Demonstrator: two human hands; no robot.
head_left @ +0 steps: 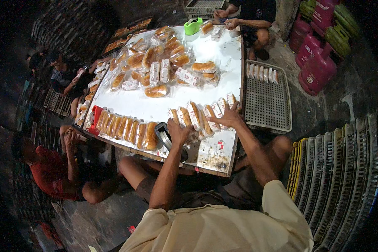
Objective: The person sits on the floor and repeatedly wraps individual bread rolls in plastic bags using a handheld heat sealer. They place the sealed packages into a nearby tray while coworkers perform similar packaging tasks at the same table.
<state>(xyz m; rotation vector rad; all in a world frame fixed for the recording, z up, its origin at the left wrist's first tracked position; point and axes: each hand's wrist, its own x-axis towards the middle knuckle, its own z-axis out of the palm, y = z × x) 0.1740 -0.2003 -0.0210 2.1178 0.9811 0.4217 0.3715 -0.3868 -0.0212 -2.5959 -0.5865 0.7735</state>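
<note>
A row of bread rolls in clear printed wrappers (193, 116) leans at the near right of the white table (129, 105). My left hand (178, 131) is at the row's left end, fingers on or close to the rolls; whether it grips one is hidden. Spread over the row's right end, my right hand (229, 117) has its fingers apart. Just left of my left hand stands a dark tape dispenser (164, 136). Farther left, another row of wrapped rolls (126, 128) ends at a red tape dispenser (95, 119). A loose heap of wrapped rolls (160, 60) covers the far part.
A grey plastic crate (266, 104) with several wrapped rolls stands right of the table. Stacked crates (334, 170) rise at the near right, gas cylinders (316, 69) behind. Co-workers sit at the left and far side. A green tape dispenser (192, 26) is at the far edge.
</note>
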